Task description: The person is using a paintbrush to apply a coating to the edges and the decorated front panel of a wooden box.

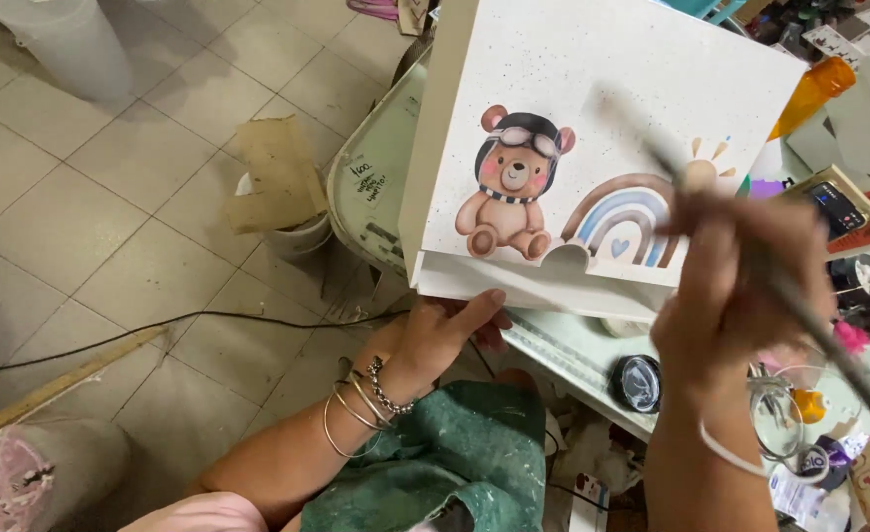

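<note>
My left hand (447,330) props up a white speckled box (593,89) from underneath, thumb against its lower front edge. The box's front shows a brown teddy bear (510,187) in a pilot cap and goggles, beside a blue and brown rainbow (620,219) with a small sun. My right hand (740,286) holds a thin paintbrush (800,305), blurred with motion, its tip up near the rainbow and sun on the box face. Several bracelets circle my left wrist, a white band my right.
A green paint-stained cloth (455,463) lies on my lap. A pale green table edge (553,345) holds a dark round lid (638,382) and cluttered jars and bottles at right. On the tiled floor stand a white bucket (297,236) with cardboard, a cable and a wooden stick.
</note>
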